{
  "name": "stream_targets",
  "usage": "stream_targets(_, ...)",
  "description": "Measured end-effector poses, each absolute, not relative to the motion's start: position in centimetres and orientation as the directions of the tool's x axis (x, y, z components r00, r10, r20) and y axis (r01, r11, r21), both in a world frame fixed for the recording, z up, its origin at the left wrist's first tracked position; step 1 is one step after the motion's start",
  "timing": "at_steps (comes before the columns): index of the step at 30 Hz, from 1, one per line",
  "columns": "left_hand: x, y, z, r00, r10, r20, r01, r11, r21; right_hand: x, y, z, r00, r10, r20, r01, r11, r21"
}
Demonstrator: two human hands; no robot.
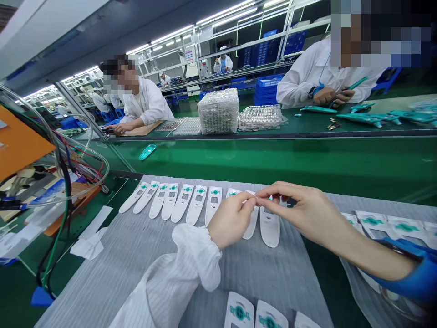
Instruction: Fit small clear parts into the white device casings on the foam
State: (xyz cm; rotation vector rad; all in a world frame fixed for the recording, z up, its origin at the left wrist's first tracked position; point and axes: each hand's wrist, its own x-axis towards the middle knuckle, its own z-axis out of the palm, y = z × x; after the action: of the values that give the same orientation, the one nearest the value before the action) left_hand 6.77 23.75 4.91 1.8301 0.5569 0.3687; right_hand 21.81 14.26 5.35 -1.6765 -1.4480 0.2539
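My left hand [234, 219] is closed, with thumb and forefinger pinched. Its fingertips meet those of my right hand [300, 207], which is pinched too. Whatever tiny piece is between them is too small to make out. Both hands are above a row of white, tongue-shaped plastic covers [184, 202] with teal print and a small square window. A cover [270, 230] at the row's right end lies just below my right hand, partly hidden by it. The row rests on a grey foam sheet [143, 259]. More white covers [240, 312] lie at the bottom edge.
White covers [372, 222] lie at the right. Cables [63, 182] and a paper scrap [89, 243] are at the left. A green conveyor belt [273, 157] carries a teal shell [147, 152]. Beyond it, two co-workers sit beside a wrapped stack [218, 111].
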Motion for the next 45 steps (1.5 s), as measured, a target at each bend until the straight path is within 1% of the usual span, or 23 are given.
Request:
stream_targets(2,6.9,24.1,5.2,0.854,0.513,-0.086,0.176,-0.129,0.976,22.0,14.6,5.9,0.303,0.887,0.348,0.665,0.065,-0.744)
stream_targets(3,6.9,24.4,5.4,0.855,0.511,-0.085,0.172,-0.125,0.977,22.1,14.8,6.2,0.307,0.892,0.333,0.65,0.059,-0.757)
stream_targets(4,7.0,24.5,5.7,0.85,0.524,-0.055,0.171,-0.176,0.969,22.3,15.0,6.5,0.311,0.897,0.315,0.638,0.049,-0.768)
stream_targets(6,7.0,24.8,6.2,0.828,0.559,0.049,0.208,-0.388,0.898,22.8,15.5,7.1,0.302,0.915,0.267,0.62,0.024,-0.784)
stream_targets(9,7.1,24.9,6.8,0.82,0.559,0.127,0.353,-0.667,0.657,23.5,16.0,7.7,0.252,0.954,0.162,0.598,-0.022,-0.802)
stream_targets(12,7.3,24.7,6.9,0.825,0.56,0.072,0.465,-0.746,0.477,24.0,16.4,7.9,0.231,0.969,0.09,0.602,-0.07,-0.796)
stream_targets(14,7.4,24.7,6.7,0.818,0.57,0.075,0.477,-0.746,0.464,24.1,16.6,7.8,0.236,0.968,0.083,0.61,-0.082,-0.788)
stream_targets(15,7.5,24.7,6.6,0.813,0.575,0.092,0.459,-0.729,0.508,24.1,16.6,7.7,0.236,0.968,0.09,0.609,-0.075,-0.789)
stream_targets(17,7.7,25.0,6.3,0.799,0.595,0.087,0.375,-0.606,0.701,24.0,16.7,7.6,0.229,0.967,0.111,0.594,-0.048,-0.803)
stream_targets(19,8.0,25.3,6.1,0.793,0.608,-0.026,0.26,-0.3,0.918,23.9,16.8,7.5,0.23,0.963,0.138,0.581,-0.022,-0.813)
stream_targets(20,8.1,25.4,6.1,0.795,0.597,-0.107,0.209,-0.104,0.972,23.8,16.8,7.4,0.239,0.958,0.157,0.583,-0.012,-0.812)
stream_targets(22,8.3,25.5,6.1,0.803,0.551,-0.228,0.127,0.217,0.968,23.7,16.9,7.1,0.265,0.942,0.208,0.599,0.008,-0.801)
stream_targets(23,8.3,25.5,6.1,0.807,0.533,-0.252,0.091,0.31,0.946,23.6,16.9,6.9,0.274,0.932,0.236,0.608,0.022,-0.794)
stream_targets(25,8.3,25.3,6.2,0.822,0.506,-0.262,0.048,0.396,0.917,23.4,16.9,6.7,0.278,0.915,0.291,0.628,0.057,-0.776)
stream_targets(28,8.4,25.0,6.3,0.836,0.481,-0.265,0.059,0.401,0.914,23.1,16.9,6.6,0.255,0.894,0.368,0.675,0.108,-0.73)
stream_targets(31,8.4,25.0,6.2,0.825,0.492,-0.276,0.136,0.301,0.944,23.2,16.9,6.6,0.198,0.895,0.399,0.734,0.135,-0.666)
stream_targets(33,8.4,25.2,5.9,0.808,0.536,-0.246,0.262,0.048,0.964,23.6,17.0,6.1,0.174,0.903,0.393,0.789,0.111,-0.604)
stream_targets(34,8.4,25.2,5.7,0.804,0.556,-0.21,0.349,-0.156,0.924,23.9,17.1,5.7,0.177,0.907,0.382,0.82,0.08,-0.568)
stream_targets(35,8.3,25.2,5.4,0.807,0.565,-0.172,0.429,-0.361,0.828,24.3,17.3,5.2,0.191,0.91,0.368,0.848,0.036,-0.529)
stream_targets(37,7.9,24.9,4.8,0.825,0.549,-0.134,0.517,-0.636,0.574,24.9,17.7,3.7,0.239,0.916,0.323,0.884,-0.068,-0.462)
stream_targets(38,7.7,24.6,4.5,0.833,0.534,-0.145,0.531,-0.697,0.482,25.2,17.9,2.9,0.267,0.917,0.297,0.891,-0.118,-0.438)
stream_targets(40,7.3,23.6,4.1,0.835,0.514,-0.196,0.547,-0.737,0.397,25.5,18.2,1.3,0.305,0.918,0.254,0.895,-0.186,-0.405)
stream_targets(45,7.0,21.8,3.7,0.839,0.478,-0.259,0.532,-0.822,0.206,25.6,18.8,-1.0,0.252,0.924,0.288,0.944,-0.169,-0.284)
